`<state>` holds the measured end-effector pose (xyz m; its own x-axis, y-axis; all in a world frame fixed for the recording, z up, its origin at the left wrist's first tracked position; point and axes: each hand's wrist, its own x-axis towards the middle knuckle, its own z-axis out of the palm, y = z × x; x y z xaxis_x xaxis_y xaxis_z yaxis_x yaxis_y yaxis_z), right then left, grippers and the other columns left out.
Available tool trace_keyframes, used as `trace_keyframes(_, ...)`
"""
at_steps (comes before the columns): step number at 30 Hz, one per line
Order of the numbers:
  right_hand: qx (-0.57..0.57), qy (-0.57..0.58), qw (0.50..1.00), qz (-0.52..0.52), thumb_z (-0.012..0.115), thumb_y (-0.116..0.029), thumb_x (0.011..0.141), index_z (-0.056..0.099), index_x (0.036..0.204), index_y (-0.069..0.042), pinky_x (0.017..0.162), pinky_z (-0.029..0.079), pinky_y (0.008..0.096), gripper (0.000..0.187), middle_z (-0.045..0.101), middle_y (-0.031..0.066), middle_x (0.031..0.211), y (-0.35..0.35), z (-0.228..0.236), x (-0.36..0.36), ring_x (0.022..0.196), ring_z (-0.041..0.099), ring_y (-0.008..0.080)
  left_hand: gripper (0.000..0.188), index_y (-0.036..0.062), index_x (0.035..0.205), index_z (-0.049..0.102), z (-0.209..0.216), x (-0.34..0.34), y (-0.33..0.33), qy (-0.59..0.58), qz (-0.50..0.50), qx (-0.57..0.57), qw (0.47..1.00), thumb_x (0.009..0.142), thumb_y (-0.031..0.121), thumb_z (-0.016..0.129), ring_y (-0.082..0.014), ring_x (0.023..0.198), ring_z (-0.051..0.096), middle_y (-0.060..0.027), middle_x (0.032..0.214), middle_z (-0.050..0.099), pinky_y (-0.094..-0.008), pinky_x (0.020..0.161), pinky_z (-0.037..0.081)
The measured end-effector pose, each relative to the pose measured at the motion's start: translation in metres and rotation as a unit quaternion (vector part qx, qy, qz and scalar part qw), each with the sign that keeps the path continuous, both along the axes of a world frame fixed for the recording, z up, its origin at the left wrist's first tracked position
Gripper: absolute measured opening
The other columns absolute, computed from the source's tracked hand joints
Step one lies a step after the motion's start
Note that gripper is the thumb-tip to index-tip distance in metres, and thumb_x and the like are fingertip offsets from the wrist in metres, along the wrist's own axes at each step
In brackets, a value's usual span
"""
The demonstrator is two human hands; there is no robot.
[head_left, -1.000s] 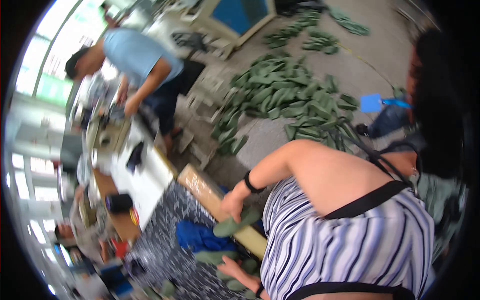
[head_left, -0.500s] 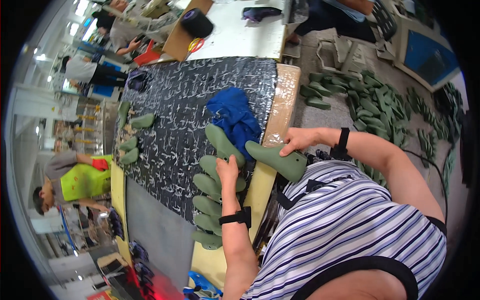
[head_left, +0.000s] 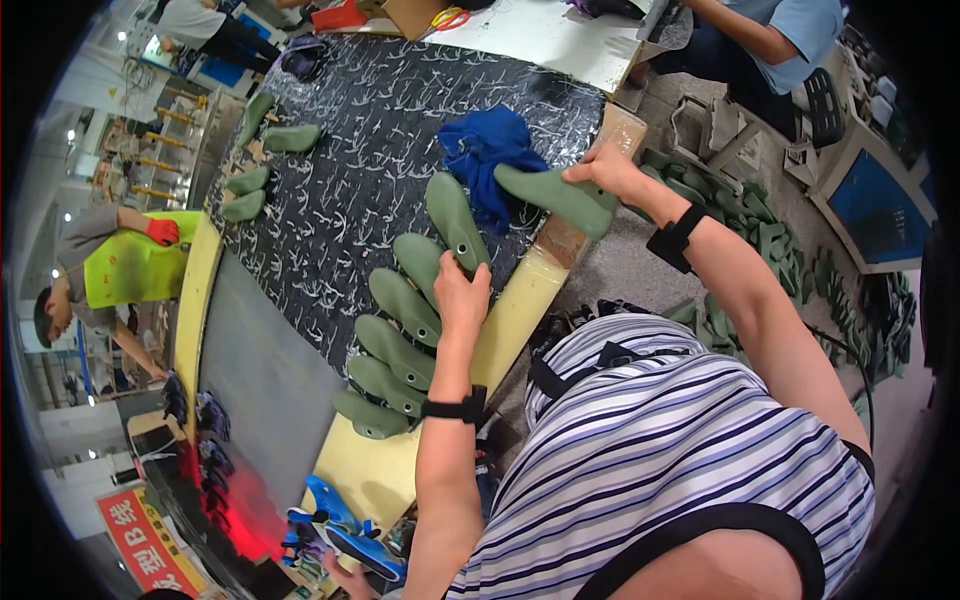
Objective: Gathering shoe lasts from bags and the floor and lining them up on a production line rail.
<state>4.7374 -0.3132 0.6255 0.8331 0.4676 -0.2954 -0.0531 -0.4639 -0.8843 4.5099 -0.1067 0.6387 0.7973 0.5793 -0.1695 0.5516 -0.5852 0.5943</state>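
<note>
Green shoe lasts (head_left: 400,295) lie side by side in a slanting row along the near edge of the table. My left hand (head_left: 463,298) is closed on the heel end of the farthest last (head_left: 455,215) in that row, which rests on the black patterned sheet. Raised by my right hand (head_left: 612,172) is another green shoe last (head_left: 562,198), gripped at its heel end with the toe pointing left. Just beyond both hands a crumpled blue cloth (head_left: 490,150) lies on the sheet, partly behind the held last.
Several more lasts (head_left: 290,138) sit on the table's far left. A heap of green lasts (head_left: 770,235) covers the floor at right. One person in a yellow-green apron (head_left: 135,258) stands at left; another in a light blue shirt (head_left: 805,40) sits at far right.
The view has shifted. My right hand has carried its last away from my body, out over the table's edge near the blue cloth. My left hand stays at the row's farthest last.
</note>
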Motion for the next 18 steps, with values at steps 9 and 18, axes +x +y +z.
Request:
trace_keyframes(9, -0.020, -0.049, 0.997, 0.063, 0.069, -0.025, 0.074, 0.064, 0.073, 0.007, 0.055, 0.045, 0.0280, 0.033, 0.061, 0.0076, 0.064, -0.020, 0.051, -0.049, 0.061, 0.057, 0.0125, 0.027, -0.0008, 0.098, 0.055, -0.003, -0.113, 0.016, -0.216, 0.131, 0.244, 0.936, 0.073, 0.006, 0.063, -0.0347, 0.101, 0.050, -0.0175, 0.107, 0.053, -0.0423, 0.088, 0.038)
trace_keyframes(18, 0.021, 0.010, 1.000, 0.003, 0.072, -0.034, 0.072, 0.066, 0.080, 0.009, 0.053, 0.046, 0.0301, 0.044, 0.065, 0.0122, 0.071, 0.057, -0.004, -0.037, 0.061, 0.060, 0.0170, 0.024, 0.0000, 0.096, 0.056, -0.007, -0.171, 0.018, -0.188, 0.216, 0.250, 0.925, 0.073, 0.004, 0.063, -0.0349, 0.101, 0.048, -0.0173, 0.108, 0.050, -0.0416, 0.086, 0.038)
